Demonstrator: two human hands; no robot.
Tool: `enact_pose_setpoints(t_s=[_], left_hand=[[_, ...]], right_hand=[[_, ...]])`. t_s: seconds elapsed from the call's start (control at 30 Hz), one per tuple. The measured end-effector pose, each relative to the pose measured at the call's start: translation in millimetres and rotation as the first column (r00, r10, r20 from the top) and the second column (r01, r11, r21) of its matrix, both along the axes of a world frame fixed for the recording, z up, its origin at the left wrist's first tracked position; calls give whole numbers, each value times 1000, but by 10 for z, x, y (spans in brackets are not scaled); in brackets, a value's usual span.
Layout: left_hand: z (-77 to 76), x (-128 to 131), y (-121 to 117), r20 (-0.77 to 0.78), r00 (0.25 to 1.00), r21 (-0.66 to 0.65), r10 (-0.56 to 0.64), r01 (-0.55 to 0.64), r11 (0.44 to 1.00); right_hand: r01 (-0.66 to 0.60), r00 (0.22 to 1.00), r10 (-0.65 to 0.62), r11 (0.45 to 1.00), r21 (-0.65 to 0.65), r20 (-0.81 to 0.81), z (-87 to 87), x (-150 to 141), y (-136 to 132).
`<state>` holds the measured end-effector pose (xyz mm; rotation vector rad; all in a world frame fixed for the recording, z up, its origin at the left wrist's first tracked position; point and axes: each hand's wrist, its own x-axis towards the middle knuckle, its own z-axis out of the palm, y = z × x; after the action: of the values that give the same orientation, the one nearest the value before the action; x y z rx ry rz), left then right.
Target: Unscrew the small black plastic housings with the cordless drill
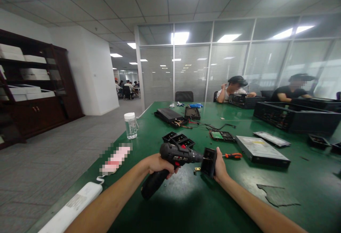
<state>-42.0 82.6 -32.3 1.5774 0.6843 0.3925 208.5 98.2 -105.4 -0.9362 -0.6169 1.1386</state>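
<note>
My left hand point(157, 164) is wrapped round the grip of a black electric screwdriver point(173, 156) with a red switch. Its tip points right, into a small black plastic bracket point(208, 162). My right hand point(220, 168) holds that bracket upright just above the green table point(186, 204). A small brass-coloured part point(196, 170) lies on the table under the tool's tip. An orange-handled screwdriver point(232, 155) lies just behind my right hand.
Black trays point(179, 139), a circuit board point(222, 136), an optical drive point(261, 149), a black chassis point(293, 117) and a clear bottle point(130, 125) stand beyond. A white power strip point(74, 204) lies at the left edge. Two people sit at the far side.
</note>
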Motion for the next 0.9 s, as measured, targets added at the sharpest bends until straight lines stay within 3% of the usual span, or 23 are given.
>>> enact_pose_setpoints(t_s=[0.5, 0.9], left_hand=[[-18, 7, -1, -14, 1000, -22, 18, -19, 1000], [24, 14, -11, -19, 1000, 8, 17, -17, 1000]], right_hand=[[-39, 999, 37, 998, -42, -39, -150, 90, 90], [-58, 992, 53, 997, -41, -116, -96, 70, 79]])
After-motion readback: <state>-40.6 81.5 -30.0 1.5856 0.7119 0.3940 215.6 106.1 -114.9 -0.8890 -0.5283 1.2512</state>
